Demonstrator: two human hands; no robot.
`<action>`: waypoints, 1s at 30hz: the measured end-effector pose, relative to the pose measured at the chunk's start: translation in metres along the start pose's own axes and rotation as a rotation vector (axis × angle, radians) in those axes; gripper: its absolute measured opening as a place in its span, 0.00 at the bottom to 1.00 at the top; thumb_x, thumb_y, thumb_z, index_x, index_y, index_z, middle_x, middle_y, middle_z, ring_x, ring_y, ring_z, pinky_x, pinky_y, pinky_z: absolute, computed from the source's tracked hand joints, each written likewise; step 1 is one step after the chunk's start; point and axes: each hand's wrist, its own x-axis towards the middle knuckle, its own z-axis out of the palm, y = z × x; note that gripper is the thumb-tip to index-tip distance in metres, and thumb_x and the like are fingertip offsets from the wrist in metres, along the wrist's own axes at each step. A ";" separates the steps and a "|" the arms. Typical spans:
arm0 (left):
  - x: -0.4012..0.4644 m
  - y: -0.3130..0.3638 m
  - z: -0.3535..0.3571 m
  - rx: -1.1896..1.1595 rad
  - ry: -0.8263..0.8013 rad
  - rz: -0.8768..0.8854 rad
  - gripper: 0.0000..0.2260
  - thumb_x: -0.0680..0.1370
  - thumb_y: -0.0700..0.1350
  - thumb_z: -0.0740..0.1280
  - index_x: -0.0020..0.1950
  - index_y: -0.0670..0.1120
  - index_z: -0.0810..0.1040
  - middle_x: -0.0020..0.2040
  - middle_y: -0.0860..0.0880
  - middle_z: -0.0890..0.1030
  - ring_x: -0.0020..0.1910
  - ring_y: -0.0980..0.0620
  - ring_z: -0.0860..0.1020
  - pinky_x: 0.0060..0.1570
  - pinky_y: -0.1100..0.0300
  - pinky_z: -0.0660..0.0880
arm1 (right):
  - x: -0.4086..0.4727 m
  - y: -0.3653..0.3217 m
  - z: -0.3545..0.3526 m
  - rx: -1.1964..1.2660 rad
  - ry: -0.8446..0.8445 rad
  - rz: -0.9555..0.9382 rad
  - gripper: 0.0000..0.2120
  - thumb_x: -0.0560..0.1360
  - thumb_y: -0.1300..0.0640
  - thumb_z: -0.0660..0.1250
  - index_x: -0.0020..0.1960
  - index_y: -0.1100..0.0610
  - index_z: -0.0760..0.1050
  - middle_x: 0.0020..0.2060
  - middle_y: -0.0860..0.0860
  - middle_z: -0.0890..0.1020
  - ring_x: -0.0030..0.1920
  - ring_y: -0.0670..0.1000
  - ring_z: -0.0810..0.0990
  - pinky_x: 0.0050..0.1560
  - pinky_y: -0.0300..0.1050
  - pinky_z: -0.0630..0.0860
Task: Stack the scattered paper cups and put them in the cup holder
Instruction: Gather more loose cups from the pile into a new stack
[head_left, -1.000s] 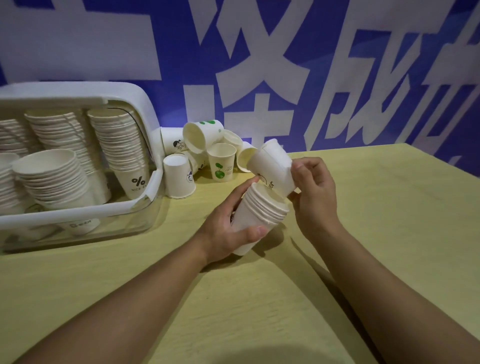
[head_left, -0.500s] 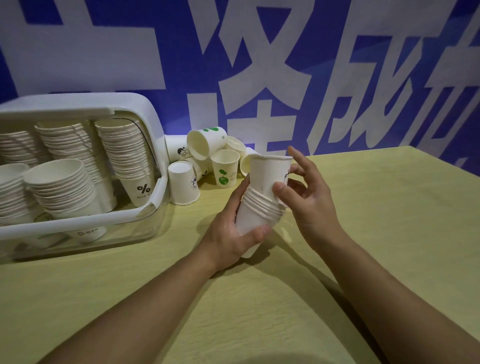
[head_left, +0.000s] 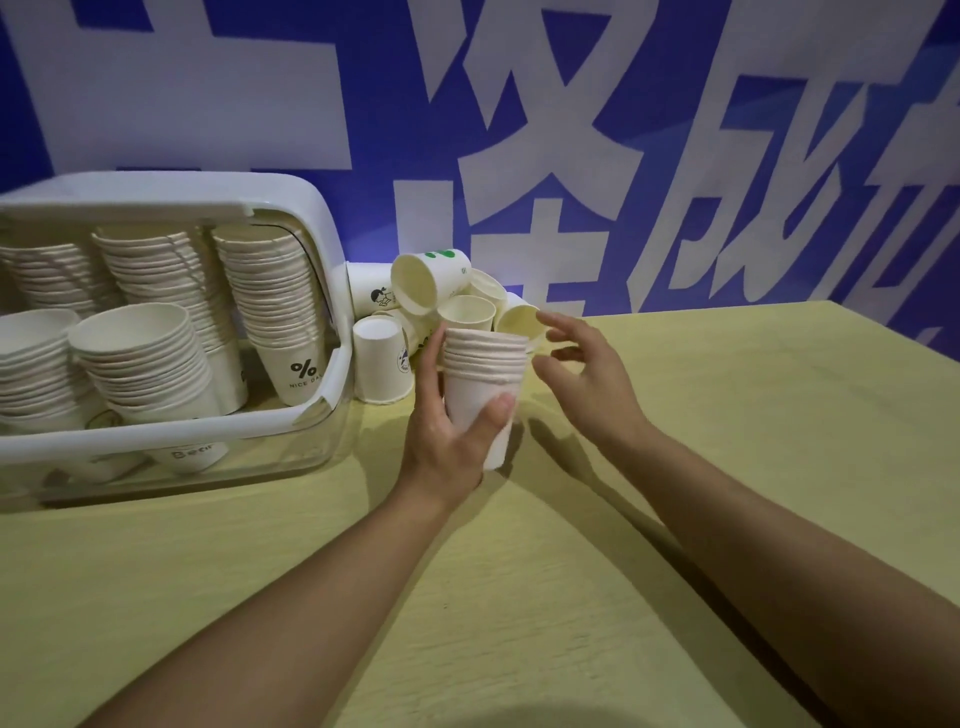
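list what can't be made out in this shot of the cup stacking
Head view only:
- Cup holder: its left part is cut off by the frame edge.
- Stack of cups: lower side hidden by the left hand.
- Loose cups: those behind overlap, so no sure count.
- Right hand: fingertips blurred.

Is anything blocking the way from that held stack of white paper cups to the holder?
Nothing visible: the stack of white paper cups in the left hand faces bare table before the white plastic cup holder.
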 end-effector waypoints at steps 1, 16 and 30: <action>0.003 -0.001 -0.002 -0.051 0.054 -0.015 0.37 0.68 0.60 0.72 0.73 0.69 0.59 0.71 0.51 0.74 0.62 0.52 0.80 0.60 0.48 0.80 | 0.019 0.005 0.004 -0.098 0.005 0.008 0.22 0.78 0.56 0.69 0.69 0.44 0.73 0.64 0.46 0.74 0.57 0.43 0.75 0.63 0.49 0.77; 0.017 -0.016 -0.001 -0.191 0.147 -0.083 0.35 0.68 0.57 0.74 0.71 0.69 0.63 0.69 0.49 0.76 0.59 0.45 0.82 0.57 0.41 0.80 | 0.116 0.044 0.032 -0.292 0.035 0.128 0.17 0.74 0.44 0.73 0.57 0.51 0.75 0.63 0.52 0.73 0.53 0.50 0.75 0.49 0.42 0.75; 0.005 -0.004 -0.003 -0.101 -0.012 -0.067 0.39 0.67 0.63 0.72 0.76 0.66 0.59 0.66 0.58 0.76 0.58 0.60 0.80 0.50 0.63 0.79 | 0.016 0.022 -0.029 0.001 -0.025 0.186 0.43 0.73 0.56 0.77 0.77 0.42 0.53 0.70 0.50 0.68 0.63 0.52 0.73 0.55 0.46 0.78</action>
